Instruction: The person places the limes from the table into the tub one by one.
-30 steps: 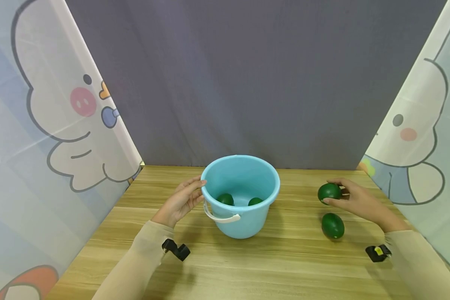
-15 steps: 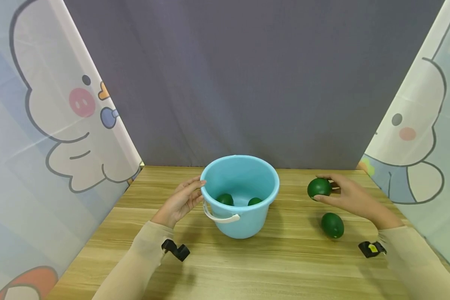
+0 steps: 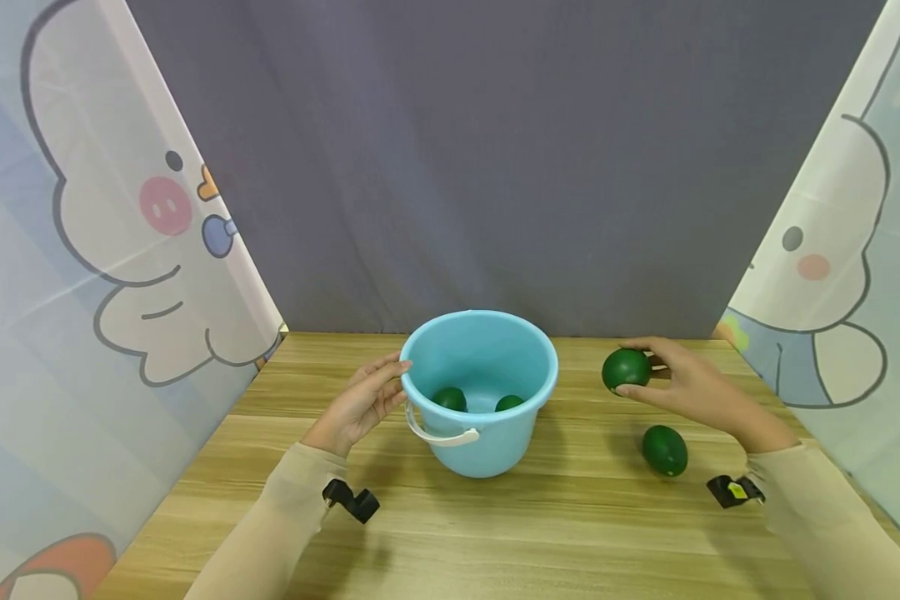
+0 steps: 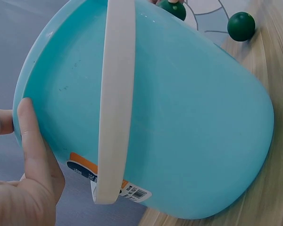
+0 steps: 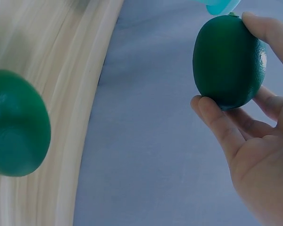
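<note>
A light blue bucket (image 3: 471, 433) stands upright on the wooden table, its white handle (image 4: 115, 103) hanging down on the near side. At its left edge my left hand (image 3: 362, 404) holds the rim between thumb and fingers. Two dark green limes are inside: one lime (image 3: 450, 398) at the left and another lime (image 3: 509, 403) at the right, partly hidden by the near wall. My right hand (image 3: 690, 385) grips a lime (image 5: 229, 61) between thumb and fingertips, raised above the table to the right of the bucket. One more lime (image 3: 664, 451) lies on the table below that hand.
The wooden table (image 3: 525, 542) ends at a grey cloth backdrop (image 3: 480, 167) behind the bucket. Cartoon-printed curtains flank it, a left curtain (image 3: 120, 333) and a right curtain (image 3: 840, 267).
My right hand has moved left toward the bucket and slightly up, carrying the lime with it. The left hand, bucket and other limes have stayed in place.
</note>
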Demonstrator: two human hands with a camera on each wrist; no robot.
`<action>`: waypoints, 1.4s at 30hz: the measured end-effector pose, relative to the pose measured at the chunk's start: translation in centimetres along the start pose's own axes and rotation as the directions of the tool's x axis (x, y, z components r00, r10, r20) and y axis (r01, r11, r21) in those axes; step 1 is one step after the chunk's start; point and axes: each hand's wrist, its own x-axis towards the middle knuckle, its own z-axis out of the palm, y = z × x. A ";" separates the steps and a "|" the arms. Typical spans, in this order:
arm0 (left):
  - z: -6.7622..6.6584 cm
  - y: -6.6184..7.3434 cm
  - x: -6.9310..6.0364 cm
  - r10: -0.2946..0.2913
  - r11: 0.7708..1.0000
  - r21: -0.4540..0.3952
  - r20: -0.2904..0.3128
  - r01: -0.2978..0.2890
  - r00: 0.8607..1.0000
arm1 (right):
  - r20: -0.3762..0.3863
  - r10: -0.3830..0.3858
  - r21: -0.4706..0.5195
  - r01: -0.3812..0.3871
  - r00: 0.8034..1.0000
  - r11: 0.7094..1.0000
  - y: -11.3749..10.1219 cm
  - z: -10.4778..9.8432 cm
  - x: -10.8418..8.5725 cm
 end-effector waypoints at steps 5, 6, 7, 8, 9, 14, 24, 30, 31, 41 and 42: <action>0.0 0.0 0.0 -0.001 1.000 -0.003 0.001 0.001 1.000 | -0.011 -0.030 -0.013 0.030 0.999 0.999 -0.6 0.0 0.4; 0.0 0.0 0.0 -0.001 1.000 -0.002 0.000 0.001 1.000 | -0.012 -0.038 -0.013 0.038 0.999 0.999 -0.7 0.0 0.5; 0.0 0.0 0.0 -0.001 1.000 -0.002 0.000 0.001 1.000 | -0.014 -0.047 -0.016 0.047 0.999 0.999 -0.8 0.0 0.6; 0.0 0.0 0.0 -0.001 1.000 -0.002 -0.001 0.001 1.000 | -0.016 -0.054 -0.018 0.054 0.998 0.998 -0.9 -0.1 0.7; 0.0 0.1 0.0 -0.001 1.000 -0.002 0.000 0.001 1.000 | -0.017 -0.059 -0.019 0.059 0.998 0.998 -1.0 -0.1 0.8; 0.1 0.1 0.0 0.000 1.000 -0.001 0.002 0.000 1.000 | -0.033 -0.085 -0.023 0.084 0.996 0.996 -1.4 -0.2 1.2; 0.2 0.2 0.1 -0.001 1.000 0.011 0.000 0.001 1.000 | -0.049 -0.095 -0.025 0.094 0.994 0.995 -2.2 -0.4 2.1; 0.1 0.2 0.1 0.000 1.000 0.012 0.004 0.000 1.000 | -0.053 -0.110 -0.015 0.110 0.992 0.994 -2.7 -0.4 2.4; 0.1 0.2 0.1 -0.002 1.000 0.010 0.007 0.002 1.000 | -0.053 -0.114 -0.011 0.114 0.992 0.993 -2.8 -0.3 2.5; 0.1 0.1 0.1 -0.003 1.000 0.020 0.003 0.003 1.000 | -0.059 -0.123 0.018 0.124 0.991 0.992 -3.7 -0.2 3.1; 0.1 0.1 0.1 -0.005 1.000 0.020 0.000 0.005 1.000 | -0.061 -0.122 0.018 0.124 0.991 0.992 -3.8 -0.2 3.2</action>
